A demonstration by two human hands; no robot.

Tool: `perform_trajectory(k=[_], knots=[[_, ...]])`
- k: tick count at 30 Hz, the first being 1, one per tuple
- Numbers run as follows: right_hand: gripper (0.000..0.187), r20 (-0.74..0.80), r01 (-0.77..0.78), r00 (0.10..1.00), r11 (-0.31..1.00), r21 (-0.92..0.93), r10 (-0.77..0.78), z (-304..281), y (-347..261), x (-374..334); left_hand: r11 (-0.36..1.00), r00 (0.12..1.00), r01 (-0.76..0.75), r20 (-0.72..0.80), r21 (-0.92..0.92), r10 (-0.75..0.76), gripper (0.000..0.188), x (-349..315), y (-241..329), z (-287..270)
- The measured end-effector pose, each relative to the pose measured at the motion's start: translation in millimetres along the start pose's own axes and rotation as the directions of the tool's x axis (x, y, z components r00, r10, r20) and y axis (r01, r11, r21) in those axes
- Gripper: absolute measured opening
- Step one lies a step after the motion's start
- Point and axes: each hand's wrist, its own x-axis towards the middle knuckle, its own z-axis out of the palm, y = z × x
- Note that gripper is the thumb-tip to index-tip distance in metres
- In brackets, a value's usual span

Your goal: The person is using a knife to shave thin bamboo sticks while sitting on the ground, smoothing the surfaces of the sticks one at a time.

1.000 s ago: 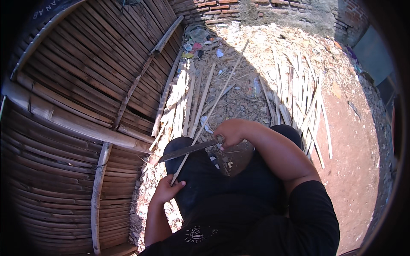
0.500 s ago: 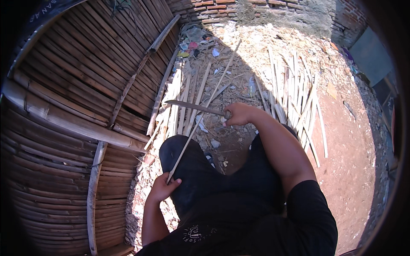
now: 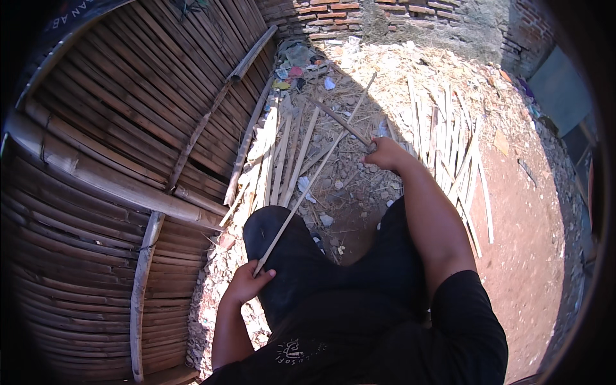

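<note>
A long, thin bamboo strip [image 3: 314, 178] slants from my left thigh out toward the far rubble. My left hand [image 3: 247, 283] is closed around its near end, beside my left knee. Farther out, my right hand [image 3: 385, 154] grips the handle of a machete [image 3: 340, 120]. Its long narrow blade points to the far left and crosses the strip near the strip's far end. Whether blade and strip touch there, I cannot tell. The right arm reaches forward over my right knee.
Several bamboo strips [image 3: 451, 144] lie in a loose pile on the right, and more strips [image 3: 280, 147] lie along the left. A bamboo slat wall [image 3: 96, 102] with poles borders the left side. Beyond the littered ground stands a brick wall [image 3: 333, 17].
My right hand has moved farther out and slightly right with the machete. The blade has slid toward the strip's far end and now slants more away from me. My left hand stays put.
</note>
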Motion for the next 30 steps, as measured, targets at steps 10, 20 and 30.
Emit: perform_trajectory(k=[10,20,30], knots=[[0.050,0.558,0.623,0.684,0.775,-0.111,-0.470,60,-79,-49,1.000,0.999,0.014,-0.034,0.007,-0.013,0.039,-4,-3,0],[0.069,0.047,-0.024,0.999,1.000,0.018,0.023,4,-9,-1,1.000,0.999,-0.004,-0.032,0.021,0.005,0.037,-3,1,3],[0.057,0.556,0.566,0.727,0.810,-0.154,-0.402,59,-75,-43,0.999,0.998,-0.019,-0.059,0.050,0.022,0.039,-5,-5,3]])
